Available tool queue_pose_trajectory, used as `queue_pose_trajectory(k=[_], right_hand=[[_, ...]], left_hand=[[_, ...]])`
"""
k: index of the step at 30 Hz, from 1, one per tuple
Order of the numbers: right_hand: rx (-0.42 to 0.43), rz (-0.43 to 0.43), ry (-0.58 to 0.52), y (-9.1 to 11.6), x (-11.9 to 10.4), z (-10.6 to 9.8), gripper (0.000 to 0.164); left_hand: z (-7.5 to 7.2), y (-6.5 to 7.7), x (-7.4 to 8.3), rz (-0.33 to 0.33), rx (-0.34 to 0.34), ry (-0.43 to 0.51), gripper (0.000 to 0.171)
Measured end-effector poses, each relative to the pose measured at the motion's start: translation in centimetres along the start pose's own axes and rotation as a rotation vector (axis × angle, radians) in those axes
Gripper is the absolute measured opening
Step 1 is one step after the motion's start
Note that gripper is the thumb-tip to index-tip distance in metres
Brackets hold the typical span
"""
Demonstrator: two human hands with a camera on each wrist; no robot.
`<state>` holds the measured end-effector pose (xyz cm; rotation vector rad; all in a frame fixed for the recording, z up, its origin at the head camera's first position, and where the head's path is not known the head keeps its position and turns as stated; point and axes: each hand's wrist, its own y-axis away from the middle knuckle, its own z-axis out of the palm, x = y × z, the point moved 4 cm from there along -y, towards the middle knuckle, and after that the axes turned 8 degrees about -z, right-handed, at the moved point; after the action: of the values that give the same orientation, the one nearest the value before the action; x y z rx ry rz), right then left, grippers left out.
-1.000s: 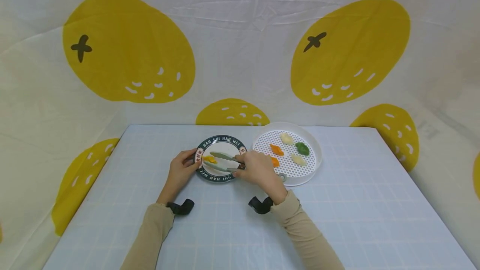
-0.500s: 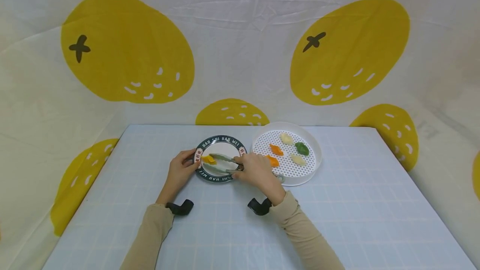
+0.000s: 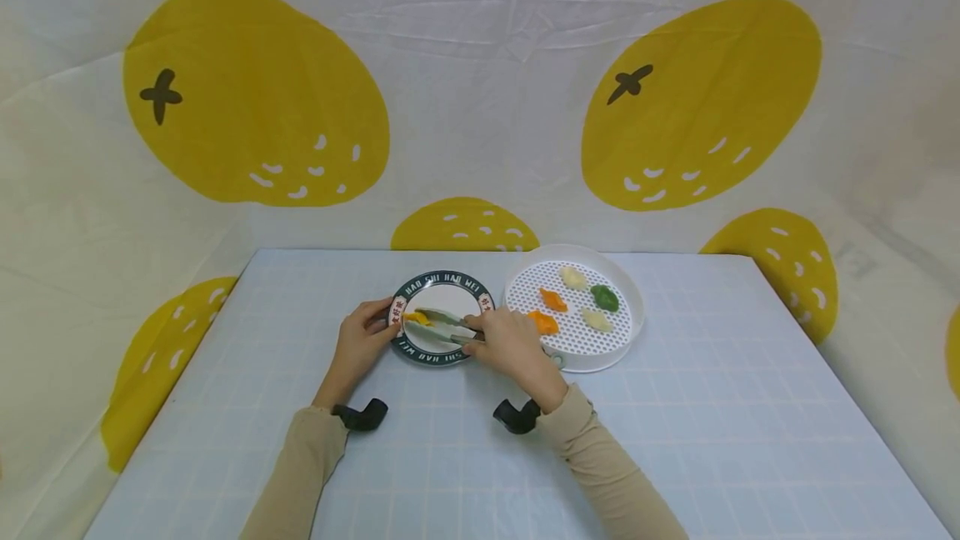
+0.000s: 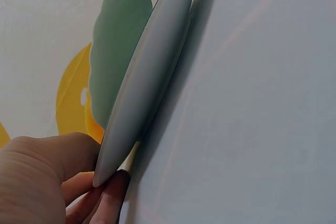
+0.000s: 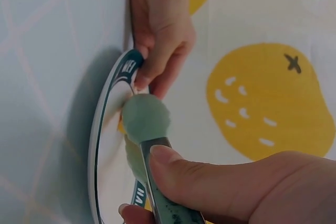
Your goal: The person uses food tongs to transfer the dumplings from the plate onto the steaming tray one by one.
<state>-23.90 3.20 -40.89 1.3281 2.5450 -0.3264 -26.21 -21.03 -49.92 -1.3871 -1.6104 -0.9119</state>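
Observation:
My left hand (image 3: 360, 346) pinches the left rim of a round plate (image 3: 438, 278) with a dark green lettered border, thumb above and fingers beneath in the left wrist view. A small yellow dumpling-shaped piece (image 3: 417, 318) is at the plate's left side. With my right hand (image 3: 513, 348) I grip tongs (image 5: 147, 118) that have pale green tips and metal arms. Their tips reach over the plate on both sides of the yellow piece. Part of that piece is hidden by the tongs in both wrist views.
Right of the plate stands a round white perforated tray (image 3: 637, 323). It carries two orange pieces (image 3: 553, 300), two pale pieces (image 3: 573, 277) and a green piece (image 3: 604, 298). A light blue checked cloth (image 3: 465, 473) covers the table, with a fruit-printed curtain (image 3: 487, 107) behind.
The tongs and my right hand have shifted slightly left, bringing the tips farther round the yellow piece. My left hand keeps its hold on the plate, which stays in place.

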Motion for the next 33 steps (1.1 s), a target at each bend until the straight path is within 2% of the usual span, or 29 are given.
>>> queue_pose_trajectory(k=[19,27,33], right_hand=[[0.017,0.024,-0.019,0.7,0.3,-1.3,0.038],[0.028,0.029,-0.033,1.4,0.4,-2.9,0.041],[0.044,0.064,-0.043,2.3,0.9,-4.5,0.045]], left_hand=[[0.1,0.0,0.1,-0.022,0.006,-0.002,0.052],[0.1,-0.1,0.0,-0.011,0.005,-0.007,0.052],[0.0,-0.1,-0.2,-0.017,0.012,-0.003,0.052]])
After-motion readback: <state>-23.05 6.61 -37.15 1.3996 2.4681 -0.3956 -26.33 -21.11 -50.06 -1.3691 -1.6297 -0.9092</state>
